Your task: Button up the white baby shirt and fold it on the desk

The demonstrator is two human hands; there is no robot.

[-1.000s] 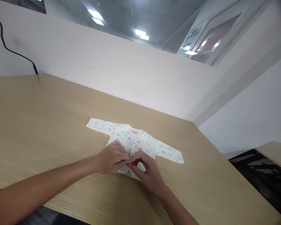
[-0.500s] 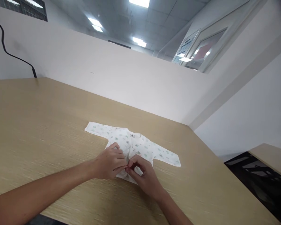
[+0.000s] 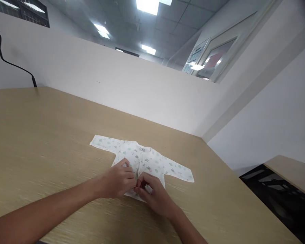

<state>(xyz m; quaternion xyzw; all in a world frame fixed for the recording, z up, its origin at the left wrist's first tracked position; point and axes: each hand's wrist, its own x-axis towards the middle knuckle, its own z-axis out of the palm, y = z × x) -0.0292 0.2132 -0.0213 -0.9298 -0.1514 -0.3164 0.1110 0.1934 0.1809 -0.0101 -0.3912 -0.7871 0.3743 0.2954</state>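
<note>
A small white baby shirt [image 3: 152,162] with a pale green and grey print lies spread on the wooden table, neck away from me and both sleeves stretched outward. Its front opening runs down the middle. My left hand [image 3: 122,179] is closed in a pinch on the shirt's front edge, low on the opening. From the right, my right hand [image 3: 154,193] pinches the same spot, its fingertips meeting those of the left. Whatever fastener may sit between the fingertips is hidden.
The light wood table [image 3: 53,142] reaches back to a white partition [image 3: 122,84]. A black cable [image 3: 15,66] hangs down the partition at the far left. Beyond the table's right edge stands a dark, glossy-fronted unit [image 3: 271,196] with a wooden top.
The view has shifted slightly, so the shirt appears a little lower and farther left. Both hands stay pinched together at the shirt's front opening, with only slight finger movement.
</note>
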